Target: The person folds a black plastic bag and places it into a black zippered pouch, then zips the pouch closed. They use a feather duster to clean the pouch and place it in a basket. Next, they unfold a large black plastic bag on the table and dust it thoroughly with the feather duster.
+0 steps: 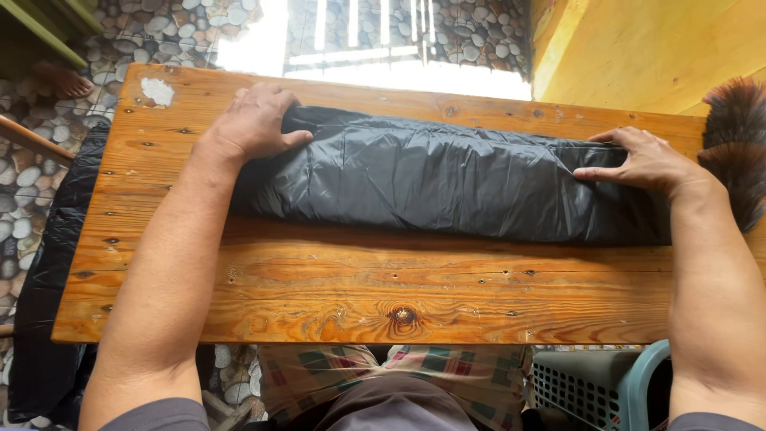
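Head view: both hands, left hand (pixel 254 121) and right hand (pixel 645 160), are lying flat with released grip, pressing a folded black plastic sheet (pixel 447 177) on the wooden desk (pixel 359 291).

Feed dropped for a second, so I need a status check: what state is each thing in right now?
black plastic bag: folded into a long strip, flat on the wooden table
left hand: open, pressing the bag's left end
right hand: open, flat on the bag's right end
feather duster: lying at the table's right edge

Daylight bright, blown-out glare on pebble floor (pixel 351 40) beyond table (pixel 319 295); sharp focus, slight wide-angle edge bending.
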